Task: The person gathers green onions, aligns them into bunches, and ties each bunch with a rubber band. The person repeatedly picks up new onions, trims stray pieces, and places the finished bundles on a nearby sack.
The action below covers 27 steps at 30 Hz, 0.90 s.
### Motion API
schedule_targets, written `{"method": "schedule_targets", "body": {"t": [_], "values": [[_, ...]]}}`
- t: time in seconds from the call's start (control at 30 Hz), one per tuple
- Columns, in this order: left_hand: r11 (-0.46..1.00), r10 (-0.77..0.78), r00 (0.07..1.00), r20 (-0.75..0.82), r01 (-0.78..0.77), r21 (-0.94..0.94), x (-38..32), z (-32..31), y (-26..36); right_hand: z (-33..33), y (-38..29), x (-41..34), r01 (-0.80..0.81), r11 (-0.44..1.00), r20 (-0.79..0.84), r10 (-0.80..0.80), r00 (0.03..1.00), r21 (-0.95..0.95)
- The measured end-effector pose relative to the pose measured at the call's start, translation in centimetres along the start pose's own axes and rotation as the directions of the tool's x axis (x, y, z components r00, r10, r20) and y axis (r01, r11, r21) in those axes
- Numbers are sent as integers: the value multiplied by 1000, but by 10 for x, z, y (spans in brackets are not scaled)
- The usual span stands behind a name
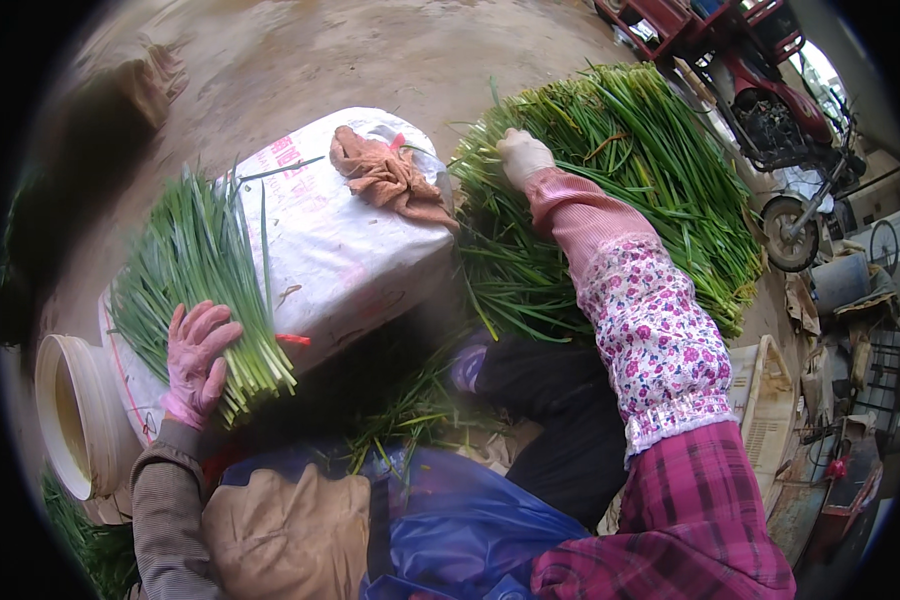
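A bundle of green garlic chives (187,262) lies on the left end of a low block wrapped in white woven plastic (330,255). My left hand (202,356), in a pinkish glove, rests on the bundle near its pale cut ends, fingers spread. To the right of the block is a large heap of chives (645,172). My right hand (525,154), in a pale glove, reaches to the heap's near-left edge, its fingers bent at the pale stems; whether it grips any is hidden. A crumpled brown cloth (394,176) lies on the block between my hands.
A white plastic bucket (64,416) stands left of the block. Loose chive leaves (412,420) litter the ground by my legs. At the right are a pale plastic crate (765,412), a grey bucket (840,281) and a red motor tricycle (784,112). A dark pile (82,142) sits at the upper left.
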State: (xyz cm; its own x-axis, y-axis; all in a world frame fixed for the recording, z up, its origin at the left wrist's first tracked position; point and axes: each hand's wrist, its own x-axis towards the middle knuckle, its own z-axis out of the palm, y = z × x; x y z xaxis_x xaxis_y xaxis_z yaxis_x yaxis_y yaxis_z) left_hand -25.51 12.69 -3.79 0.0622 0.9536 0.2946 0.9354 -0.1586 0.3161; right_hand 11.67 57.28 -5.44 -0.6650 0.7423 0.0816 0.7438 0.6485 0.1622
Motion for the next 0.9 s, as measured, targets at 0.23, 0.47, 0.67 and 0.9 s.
{"method": "schedule_targets", "body": {"t": [0.23,0.47,0.67,0.9], "values": [[1000,-1,1000,19,1,3,0,-1,3,-39,20,-21,-117,983,161,94,982,140],[1000,-16,999,28,16,27,0,-3,3,-22,9,-19,10,996,-112,0,994,89],[1000,-24,1000,17,23,7,1,-1,2,16,-15,4,-84,968,14,90,996,-235],[1000,-25,1000,-5,25,-8,0,2,0,-25,27,-2,45,974,-37,-38,999,223]]}}
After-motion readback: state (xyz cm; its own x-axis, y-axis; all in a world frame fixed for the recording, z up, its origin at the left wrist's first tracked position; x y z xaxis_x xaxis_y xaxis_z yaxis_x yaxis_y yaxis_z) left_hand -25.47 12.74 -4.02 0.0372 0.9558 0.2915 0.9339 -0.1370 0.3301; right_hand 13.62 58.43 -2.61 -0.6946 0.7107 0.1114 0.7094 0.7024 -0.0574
